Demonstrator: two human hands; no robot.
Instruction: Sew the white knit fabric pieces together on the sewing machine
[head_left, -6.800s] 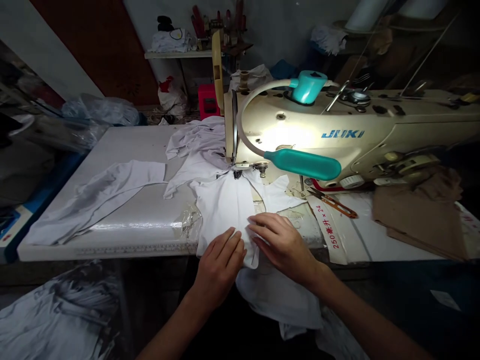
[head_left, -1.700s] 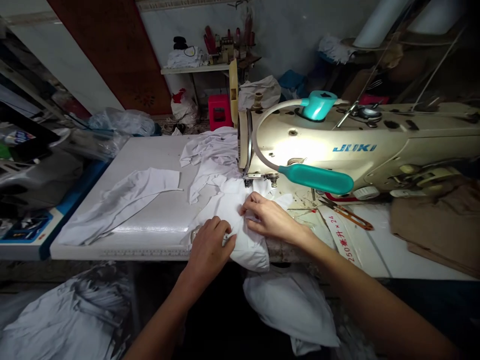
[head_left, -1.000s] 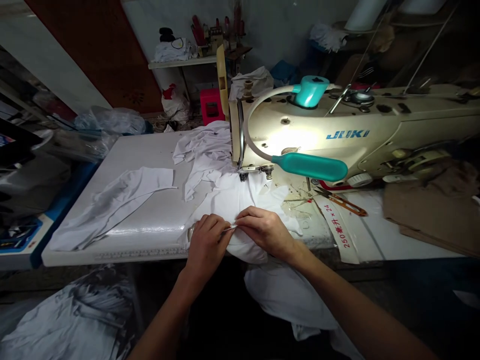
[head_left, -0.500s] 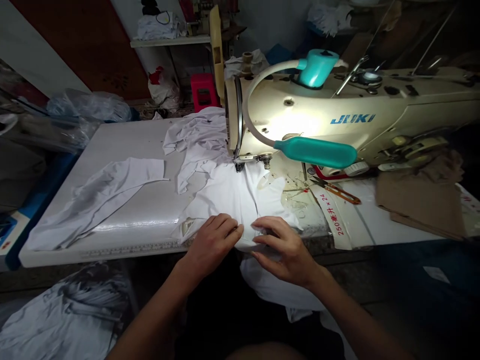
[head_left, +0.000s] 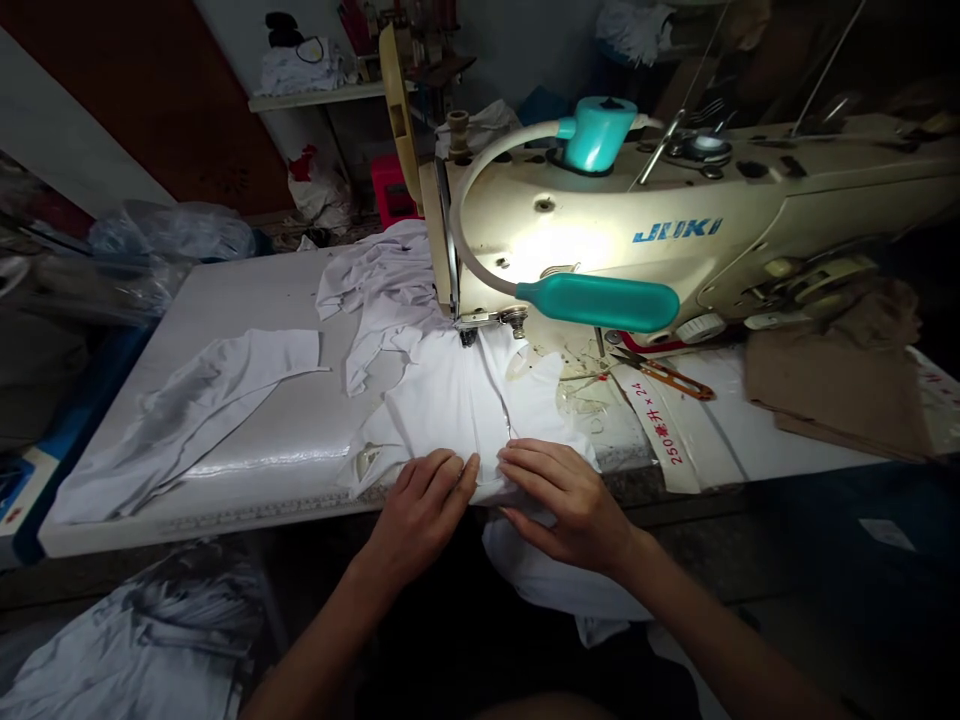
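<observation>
White fabric lies on the sewing table under the presser foot of a cream sewing machine, and part of it hangs over the front edge. My left hand rests on this cloth close to the table edge, fingers curled together and pinching it. Just to its right, my right hand grips the same fabric, fingers on top and thumb lower down. Between the hands, a fold line runs up toward the needle area. The needle tip itself is too small to make out.
A separate white fabric piece lies on the left of the table. Orange-handled thread snips and folded brown cloth are at right. A teal lamp crosses the machine's front. White cloth is heaped below left.
The right hand's fingers have closed together on the fabric, near its fold line. The left hand stays about in place. The whole view has shifted slightly.
</observation>
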